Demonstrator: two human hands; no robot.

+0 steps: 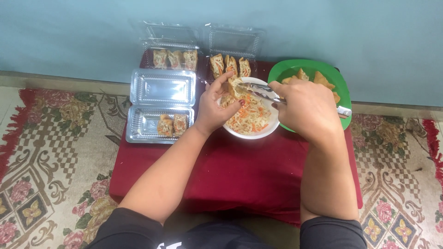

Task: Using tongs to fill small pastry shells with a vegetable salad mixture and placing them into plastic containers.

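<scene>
The left hand (212, 108) is holding a piece of fried tofu (236, 86) over the white bowl (272, 123), with fingers curled snug around it and the thumb up top. The right hand (307, 108) is gripping metal tongs (259, 91), fingers wrapped tight around the handles, and the tips are poking at the tofu. The bowl is full of shredded vegetable filling (249, 115) (pale strands and orange bits).

What could go wrong — the filling could be slipping off the tongs and dropping on the red cloth (240, 170), since the strands are loose. The tofu could be tearing if the tongs are pushing too hard.

Room is tight. The bowl is touching the green plate (341, 85) of plain tofu on the right, and the clear plastic boxes (161, 103) are sitting just beside the left wrist. The nearest one is holding two stuffed pieces (172, 124). Two more boxes are lying at the back by the blue wall (369, 37). The front of the cloth is open, with both arms resting across it.
</scene>
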